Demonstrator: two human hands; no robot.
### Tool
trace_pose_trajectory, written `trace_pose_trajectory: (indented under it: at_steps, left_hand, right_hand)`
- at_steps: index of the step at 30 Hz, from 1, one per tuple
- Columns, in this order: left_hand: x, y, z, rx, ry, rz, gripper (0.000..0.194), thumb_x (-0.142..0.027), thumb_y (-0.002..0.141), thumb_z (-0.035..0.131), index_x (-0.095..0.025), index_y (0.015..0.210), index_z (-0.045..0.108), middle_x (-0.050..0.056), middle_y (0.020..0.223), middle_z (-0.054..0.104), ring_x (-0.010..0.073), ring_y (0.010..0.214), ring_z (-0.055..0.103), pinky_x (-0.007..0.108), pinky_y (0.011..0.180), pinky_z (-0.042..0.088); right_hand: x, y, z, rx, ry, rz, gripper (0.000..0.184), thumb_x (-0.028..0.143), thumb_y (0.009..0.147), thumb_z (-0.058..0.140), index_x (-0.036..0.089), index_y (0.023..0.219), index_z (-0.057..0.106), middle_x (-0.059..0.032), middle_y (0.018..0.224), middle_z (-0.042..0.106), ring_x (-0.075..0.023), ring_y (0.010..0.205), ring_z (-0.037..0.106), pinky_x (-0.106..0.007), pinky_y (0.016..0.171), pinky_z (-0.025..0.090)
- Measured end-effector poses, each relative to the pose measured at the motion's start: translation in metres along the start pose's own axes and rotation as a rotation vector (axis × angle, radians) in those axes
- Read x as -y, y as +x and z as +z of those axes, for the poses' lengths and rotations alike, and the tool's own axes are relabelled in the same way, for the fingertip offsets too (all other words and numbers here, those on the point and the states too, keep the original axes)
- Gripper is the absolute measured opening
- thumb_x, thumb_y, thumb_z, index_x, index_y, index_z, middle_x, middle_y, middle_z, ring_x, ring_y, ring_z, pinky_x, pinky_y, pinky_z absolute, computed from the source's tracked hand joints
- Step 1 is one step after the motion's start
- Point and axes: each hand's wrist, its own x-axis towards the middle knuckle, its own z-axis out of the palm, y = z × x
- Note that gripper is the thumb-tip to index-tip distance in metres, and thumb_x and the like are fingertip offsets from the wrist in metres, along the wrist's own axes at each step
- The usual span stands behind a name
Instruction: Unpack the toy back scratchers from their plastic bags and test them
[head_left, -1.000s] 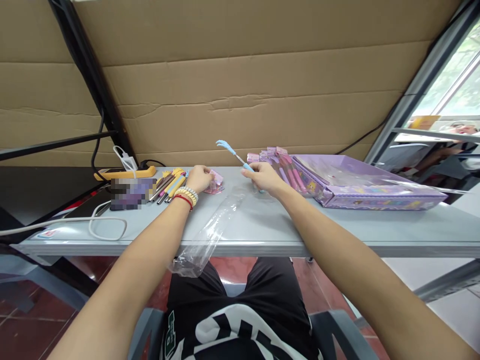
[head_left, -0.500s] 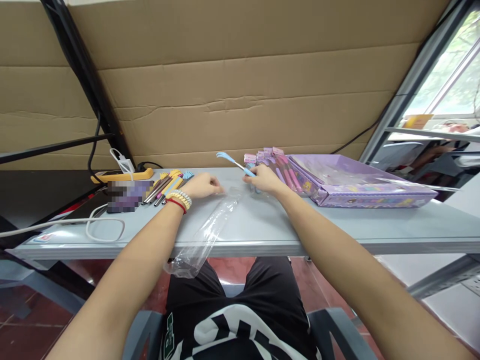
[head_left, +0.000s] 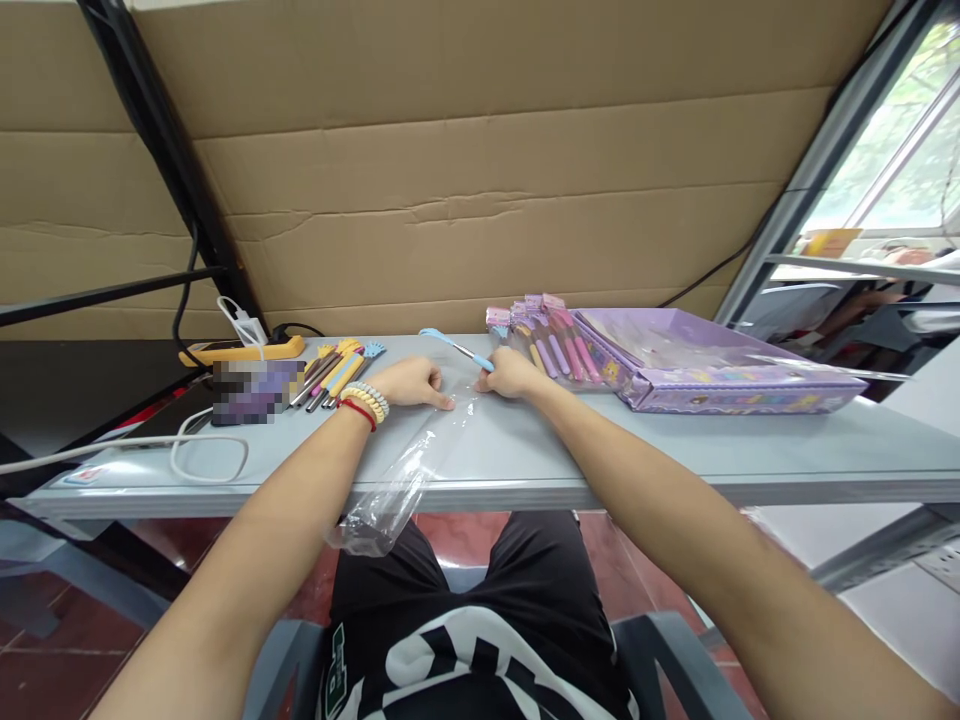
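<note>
My right hand (head_left: 510, 375) is closed around the blue handle of a back scratcher (head_left: 471, 356). Its metal rod and curved light-blue head point up and to the left. My left hand (head_left: 411, 383) pinches the open end of a clear plastic bag (head_left: 405, 470), which hangs over the table's front edge. The right fingertips are close to the bag's mouth; whether they touch it I cannot tell. Left of my left hand lie several back scratchers (head_left: 341, 370) with yellow and blue hand-shaped heads. Beyond my right hand are several wrapped ones (head_left: 559, 345) with purple and pink handles.
A purple box (head_left: 742, 395) with clear plastic in it stands on the right of the grey table (head_left: 525, 465). At the left are a blurred-out phone (head_left: 255, 392), a yellow power strip (head_left: 277, 348) and a white cable (head_left: 214, 478). Cardboard (head_left: 465, 230) forms the back wall.
My right hand and the back scratcher have moved left and slightly down, toward the bag's mouth. My left hand has shifted slightly down and right.
</note>
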Motion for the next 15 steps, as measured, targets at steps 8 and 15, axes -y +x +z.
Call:
trace_pose_trajectory:
  at_steps: [8, 15]
  left_hand:
    - [-0.011, -0.001, 0.002, 0.133, 0.035, -0.106, 0.047, -0.060, 0.051, 0.072, -0.021, 0.043, 0.046, -0.002, 0.044, 0.043, 0.0135, 0.046, 0.037, 0.029, 0.049, 0.023]
    - [-0.011, -0.001, 0.000, 0.027, -0.174, -0.172, 0.038, -0.044, 0.059, 0.070, -0.020, 0.040, 0.048, 0.000, 0.044, 0.048, 0.0127, 0.046, 0.038, 0.028, 0.050, 0.027]
  right_hand:
    - [-0.006, 0.001, -0.003, -0.159, -0.018, -0.020, 0.014, 0.031, 0.069, 0.067, 0.017, 0.071, 0.066, -0.0073, 0.073, 0.066, -0.0160, 0.063, 0.059, -0.026, 0.059, 0.039]
    - [-0.003, -0.005, -0.019, -0.331, 0.129, -0.040, 0.026, 0.033, 0.080, 0.054, 0.018, 0.059, 0.054, -0.0024, 0.057, 0.056, -0.0140, 0.060, 0.053, -0.025, 0.056, 0.035]
